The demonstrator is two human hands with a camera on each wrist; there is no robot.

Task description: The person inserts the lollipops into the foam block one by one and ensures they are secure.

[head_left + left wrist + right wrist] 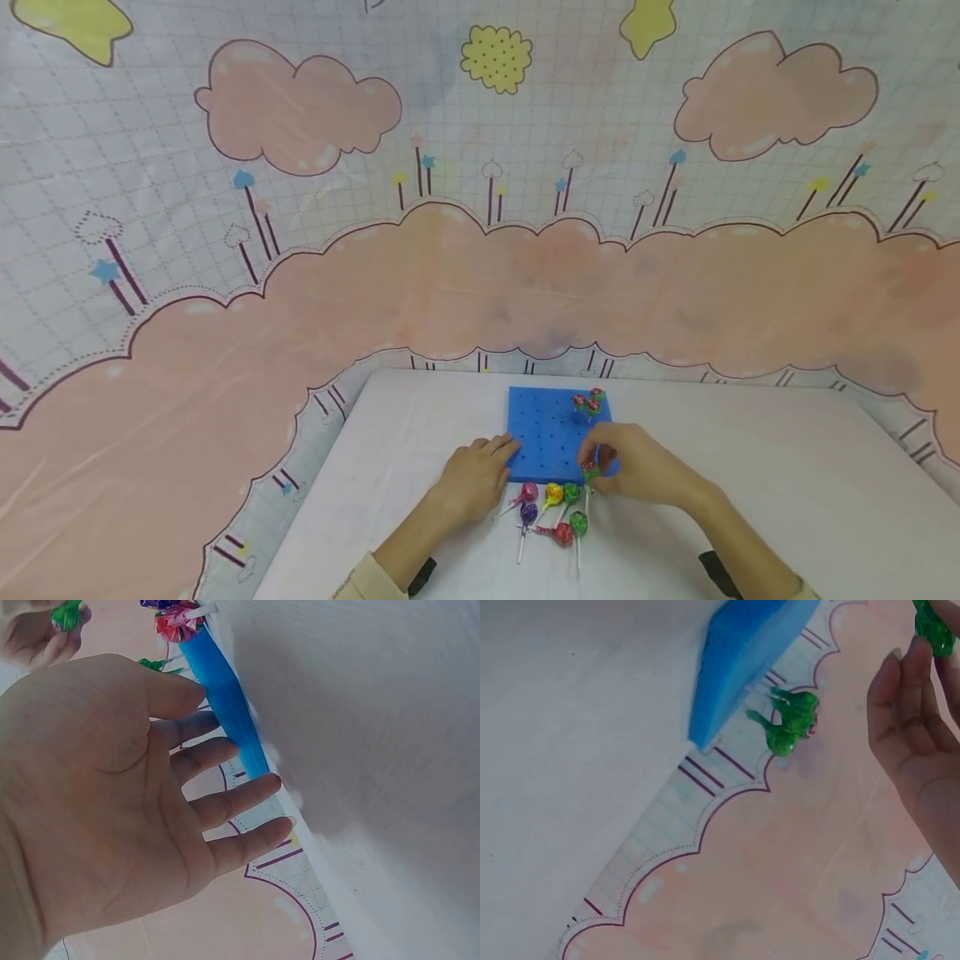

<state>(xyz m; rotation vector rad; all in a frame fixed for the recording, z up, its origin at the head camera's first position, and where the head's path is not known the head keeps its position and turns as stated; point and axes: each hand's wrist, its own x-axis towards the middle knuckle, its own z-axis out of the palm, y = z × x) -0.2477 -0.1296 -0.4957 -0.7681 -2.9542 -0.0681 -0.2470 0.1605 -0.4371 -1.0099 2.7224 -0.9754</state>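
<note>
A blue board [542, 433] with rows of small holes sits on the white table. Above its near right corner my right hand [645, 467] pinches a green-and-red wrapped lollipop [590, 472], its white stick pointing down. The right wrist view shows that lollipop's green wrapper [934, 631] between thumb and fingers. My left hand [471, 479] has its fingertips at the board's left edge, the fingers loosely extended with nothing in them, as the left wrist view of this palm [112, 787] shows. Three lollipops [594, 406] with green-and-red wrappers stand upright at the board's far right corner.
Several loose lollipops lie before the board: a pink one [529, 492], a yellow one [553, 494], a purple one [528, 512], a red one [562, 534] and green ones [578, 524]. Behind the table [435, 408] hangs a cloud-patterned cloth [525, 283].
</note>
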